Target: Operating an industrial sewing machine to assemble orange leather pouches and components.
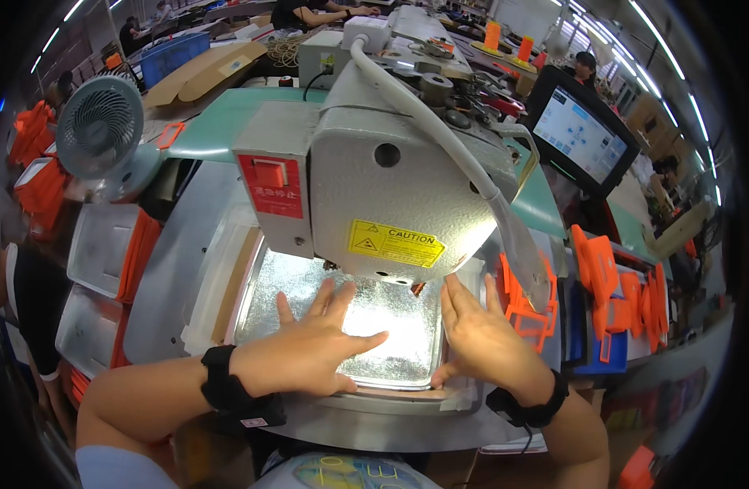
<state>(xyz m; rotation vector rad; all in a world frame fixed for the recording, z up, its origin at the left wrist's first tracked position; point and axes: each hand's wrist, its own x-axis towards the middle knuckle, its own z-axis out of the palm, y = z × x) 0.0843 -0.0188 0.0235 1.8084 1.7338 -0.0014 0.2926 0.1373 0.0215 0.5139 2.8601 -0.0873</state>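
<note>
Under the head of a grey industrial sewing machine [407, 196] lies a shiny silver rectangular panel [268, 297], set in a pale frame [217, 289]. Glare from the machine's lamp washes out its middle. My left hand [313, 346] rests over the panel's left and centre, fingers spread and palm down. Along the right edge my right hand [488, 338] lies with its thumb and fingers stretched out, touching the border. Neither hand grips anything. The needle area is mostly hidden beneath the machine head.
A red emergency button [268, 173] is on the machine's left box. Stacked silver-and-orange pieces [104, 248] stand at left, below a fan [101, 126]. Orange frames [529, 318] lie at right, near a blue tray [598, 363]. A monitor [578, 134] stands behind. Other people work farther back.
</note>
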